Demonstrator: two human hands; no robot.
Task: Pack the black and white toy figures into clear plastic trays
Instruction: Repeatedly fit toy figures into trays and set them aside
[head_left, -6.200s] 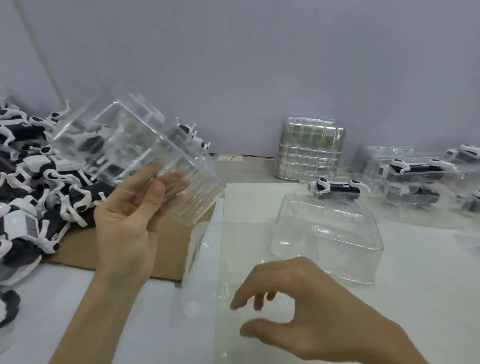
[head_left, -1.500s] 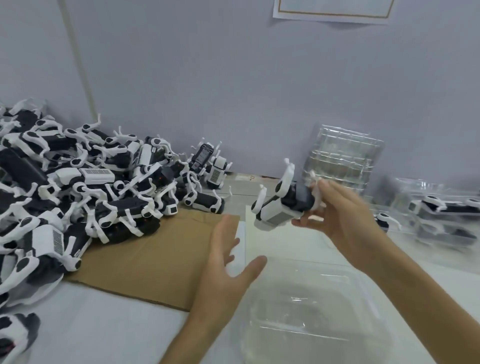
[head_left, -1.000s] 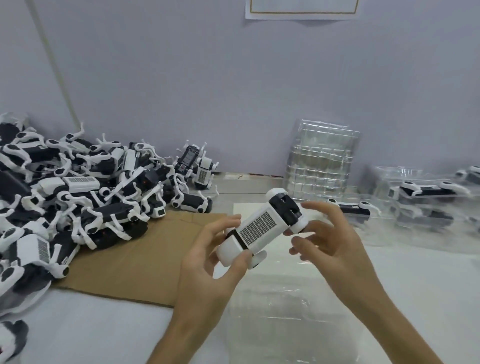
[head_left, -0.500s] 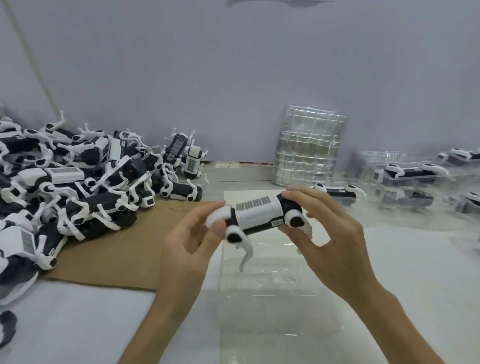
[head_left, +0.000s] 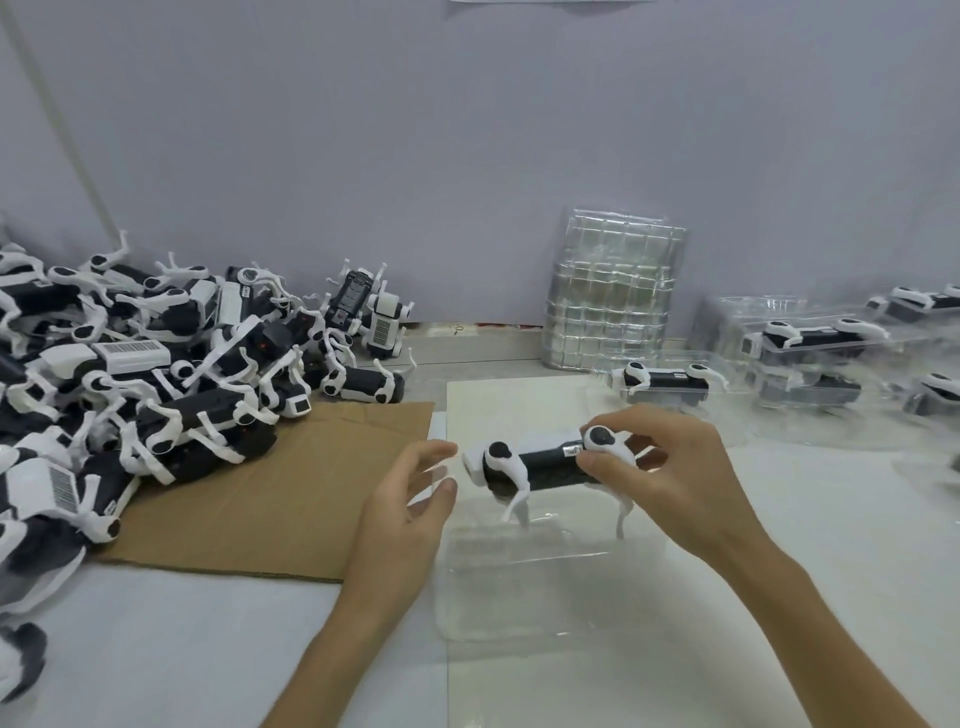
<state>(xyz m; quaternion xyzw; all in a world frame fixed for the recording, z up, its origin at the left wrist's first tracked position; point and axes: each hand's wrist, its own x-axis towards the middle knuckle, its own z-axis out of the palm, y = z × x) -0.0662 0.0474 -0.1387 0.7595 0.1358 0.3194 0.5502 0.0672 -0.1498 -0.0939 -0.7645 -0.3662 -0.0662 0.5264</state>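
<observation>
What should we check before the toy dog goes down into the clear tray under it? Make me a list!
1. Grip: the right hand holds the toy figure by its rear end: ok.
2. Its legs point down: ok.
3. The clear tray lies below the figure: ok.
4. The legs line up with the tray's hollows: cannot tell, the plastic is too blurry.
5. The left hand steadies the tray: not ok, it is open beside the figure's front.

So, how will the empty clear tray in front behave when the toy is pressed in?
Probably light and flexible: the clear tray looks thin-walled. It may slide on the smooth pale sheet, since nothing holds it down.
</observation>
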